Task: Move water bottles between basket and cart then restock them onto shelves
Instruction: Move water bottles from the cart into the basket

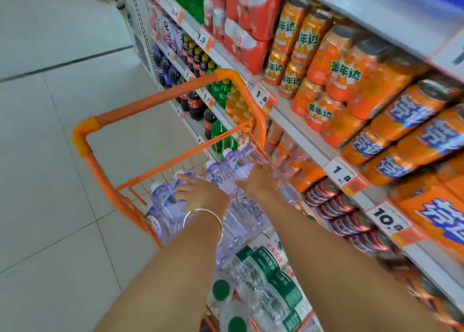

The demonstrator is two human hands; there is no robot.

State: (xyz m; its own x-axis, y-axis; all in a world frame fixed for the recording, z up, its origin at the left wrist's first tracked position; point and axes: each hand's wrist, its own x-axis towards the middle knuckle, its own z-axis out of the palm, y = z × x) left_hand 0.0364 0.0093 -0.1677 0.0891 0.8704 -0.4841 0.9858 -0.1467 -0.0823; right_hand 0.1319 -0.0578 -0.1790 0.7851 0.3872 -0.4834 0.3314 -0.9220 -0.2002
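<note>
Water bottles [164, 206], clear lilac-tinted plastic cylinders

Both forearms are bare and sleeveless, and the left wrist wears a thin silver bangle [204, 221].

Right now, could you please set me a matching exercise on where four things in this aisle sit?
Things:
1. purple bottles
2. green-label bottles
3. orange cans
4. bracelet

Places:
A. on the shelf
B. round a wrist
C. far end of the cart
D. bottom edge of the view

Pairs: 1-C, 2-D, 3-A, 4-B.
</note>
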